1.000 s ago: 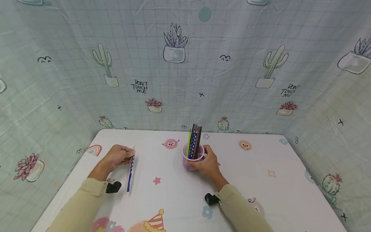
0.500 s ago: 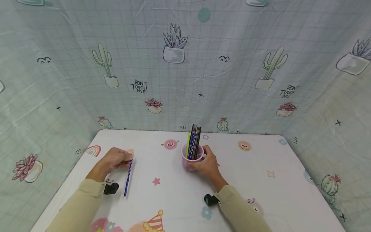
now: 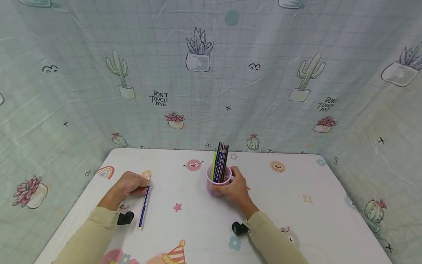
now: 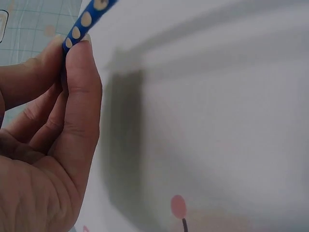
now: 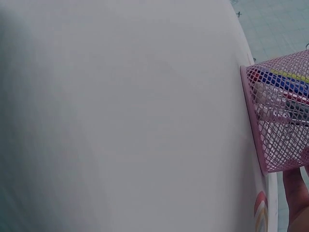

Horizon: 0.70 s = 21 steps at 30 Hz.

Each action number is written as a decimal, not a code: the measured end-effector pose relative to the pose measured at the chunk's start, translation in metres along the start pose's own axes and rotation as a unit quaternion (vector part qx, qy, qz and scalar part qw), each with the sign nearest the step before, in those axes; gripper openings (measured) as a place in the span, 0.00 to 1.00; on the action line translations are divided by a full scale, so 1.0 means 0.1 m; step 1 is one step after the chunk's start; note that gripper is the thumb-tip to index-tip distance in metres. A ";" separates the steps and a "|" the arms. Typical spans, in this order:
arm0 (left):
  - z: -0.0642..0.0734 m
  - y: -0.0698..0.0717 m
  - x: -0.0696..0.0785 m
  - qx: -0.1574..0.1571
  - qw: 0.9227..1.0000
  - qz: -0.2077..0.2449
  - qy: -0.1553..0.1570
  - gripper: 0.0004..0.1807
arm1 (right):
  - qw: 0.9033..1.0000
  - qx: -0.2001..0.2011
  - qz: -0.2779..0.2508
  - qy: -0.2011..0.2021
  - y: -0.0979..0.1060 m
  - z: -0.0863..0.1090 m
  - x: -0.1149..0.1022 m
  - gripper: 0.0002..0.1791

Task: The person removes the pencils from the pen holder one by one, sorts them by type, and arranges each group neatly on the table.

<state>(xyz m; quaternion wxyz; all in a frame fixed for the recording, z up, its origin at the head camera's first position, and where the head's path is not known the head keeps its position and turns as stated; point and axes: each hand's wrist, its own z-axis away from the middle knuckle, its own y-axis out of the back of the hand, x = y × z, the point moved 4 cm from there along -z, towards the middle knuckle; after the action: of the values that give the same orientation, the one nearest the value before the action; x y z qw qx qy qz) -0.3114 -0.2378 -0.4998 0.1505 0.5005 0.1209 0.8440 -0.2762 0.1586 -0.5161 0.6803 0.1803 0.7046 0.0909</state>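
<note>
A blue pencil (image 3: 143, 209) with pale dots is pinched near its far end between thumb and fingers of my left hand (image 3: 130, 185), over the table's left part. Up close in the left wrist view, the dotted pencil (image 4: 86, 19) slants up out of the fingertips. My right hand (image 3: 236, 187) grips a pink mesh pencil cup (image 3: 215, 189) from its right side. In the right wrist view the cup (image 5: 285, 135) stands on its base, pencils showing through the mesh. Several pencils (image 3: 220, 163), black, dotted blue and yellow-green, lean upright inside it.
The white table (image 3: 280, 205) carries printed stars, faces and flowers. A grey-green grid cloth (image 3: 211, 91) with cactus drawings hangs behind it and at both sides. Black wrist cameras (image 3: 126, 218) sit below each hand.
My left hand has come slightly nearer to me with the pencil, whose near end swung a little to the left. The right hand and the cup have stayed in place.
</note>
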 end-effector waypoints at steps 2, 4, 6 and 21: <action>0.00 0.01 0.00 0.003 1.000 0.002 -0.002 0.17 | 1.000 -0.001 -0.002 0.001 0.00 0.00 -0.02 0.44; 0.01 0.01 0.00 0.001 1.000 0.004 -0.006 0.15 | 1.000 -0.001 -0.003 -0.001 -0.01 0.00 -0.03 0.44; 0.02 0.02 0.01 -0.001 1.000 0.008 -0.010 0.13 | 1.000 -0.001 -0.002 -0.004 -0.01 -0.01 -0.04 0.44; 0.01 -0.03 -0.02 0.009 1.000 -0.001 -0.006 0.11 | 1.000 -0.003 -0.008 -0.015 0.01 -0.01 -0.05 0.45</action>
<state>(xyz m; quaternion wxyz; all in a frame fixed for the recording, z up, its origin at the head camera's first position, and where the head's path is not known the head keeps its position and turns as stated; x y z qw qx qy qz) -0.3092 -0.2356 -0.5025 0.1478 0.5068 0.1282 0.8395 -0.2769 0.1576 -0.5114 0.6921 0.1739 0.6954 0.0848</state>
